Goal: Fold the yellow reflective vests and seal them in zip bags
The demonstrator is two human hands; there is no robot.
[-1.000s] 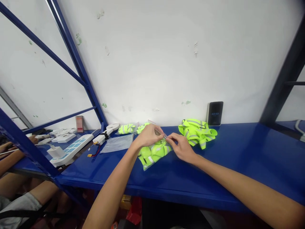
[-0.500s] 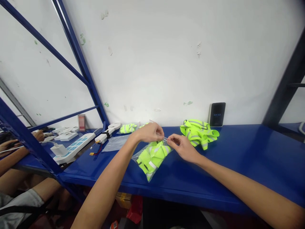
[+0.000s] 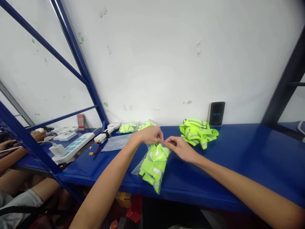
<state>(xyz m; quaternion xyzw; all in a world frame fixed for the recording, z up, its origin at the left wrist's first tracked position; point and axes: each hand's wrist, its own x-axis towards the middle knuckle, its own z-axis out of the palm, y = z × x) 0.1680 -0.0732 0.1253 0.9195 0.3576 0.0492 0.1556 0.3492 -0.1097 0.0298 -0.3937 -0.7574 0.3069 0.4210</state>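
A clear zip bag (image 3: 137,170) with a folded neon-yellow reflective vest (image 3: 154,163) inside hangs over the front part of the table. My left hand (image 3: 151,134) pinches the bag's top edge at its left side. Close beside it, my right hand (image 3: 178,147) pinches the same edge farther right, fingertips nearly meeting the left ones. A loose heap of neon-yellow reflective straps (image 3: 197,132) lies behind my right hand. Two bagged yellow bundles sit against the wall, one (image 3: 127,128) left of my left hand, the other partly hidden behind it.
Flat empty plastic bags (image 3: 116,142) lie on the blue table (image 3: 238,159), left of my hands. Near them are a small white fan (image 3: 113,126), a wired battery pack (image 3: 101,137) and a power strip (image 3: 75,148). A phone (image 3: 216,114) leans on the wall. Another person's hand (image 3: 39,136) shows far left.
The bag with the vest has swung lower and a little to the right, hanging more upright. Both hands still pinch its top edge, and my fingertips have come closer together.
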